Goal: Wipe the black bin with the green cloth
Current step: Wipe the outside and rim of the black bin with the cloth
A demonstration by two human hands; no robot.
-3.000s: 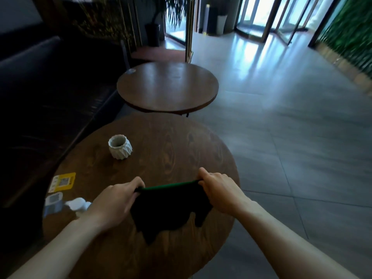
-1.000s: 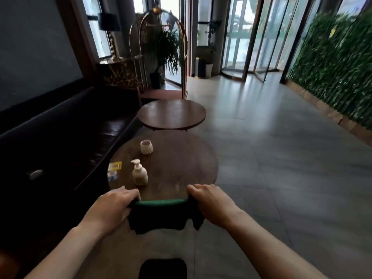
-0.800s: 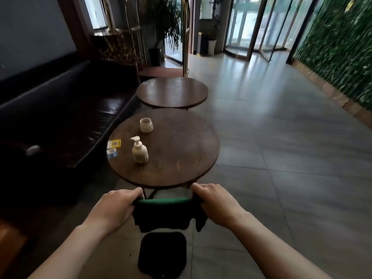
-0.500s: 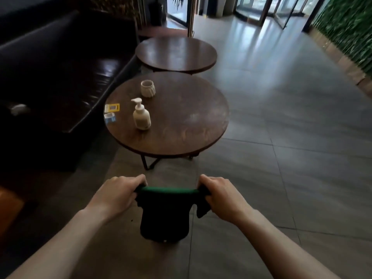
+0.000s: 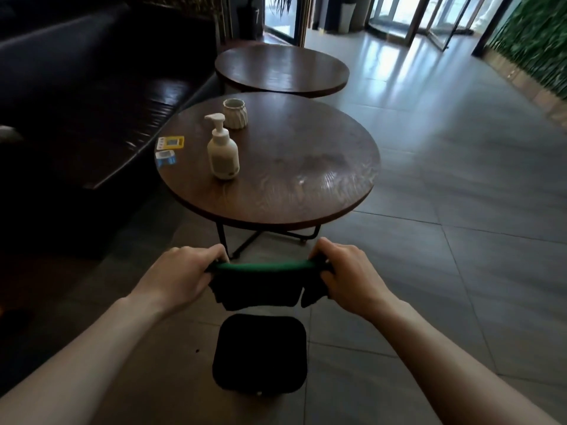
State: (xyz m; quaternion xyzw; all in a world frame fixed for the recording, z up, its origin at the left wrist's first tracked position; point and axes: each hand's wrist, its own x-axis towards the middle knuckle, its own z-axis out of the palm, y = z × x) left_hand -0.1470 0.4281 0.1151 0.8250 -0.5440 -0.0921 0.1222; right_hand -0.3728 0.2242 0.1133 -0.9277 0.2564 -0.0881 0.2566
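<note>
A green cloth (image 5: 260,283) hangs stretched between both hands, its top edge bright green and the rest dark in shadow. My left hand (image 5: 179,274) grips its left end and my right hand (image 5: 346,274) grips its right end. Directly below the cloth, a square black bin (image 5: 260,354) with rounded corners stands on the tiled floor. The cloth hangs above the bin and does not touch it.
A round wooden table (image 5: 306,179) on black legs stands just beyond my hands, bearing a white pump bottle (image 5: 223,154), a white ribbed cup (image 5: 234,113) and two small cards (image 5: 167,148). A second round table (image 5: 282,69) is behind it. A dark sofa (image 5: 92,81) runs along the left.
I have stepped back from the table with the cloth still held in both hands. The black bin has come into view below, and the cloth now hangs higher above it than half a second ago.
</note>
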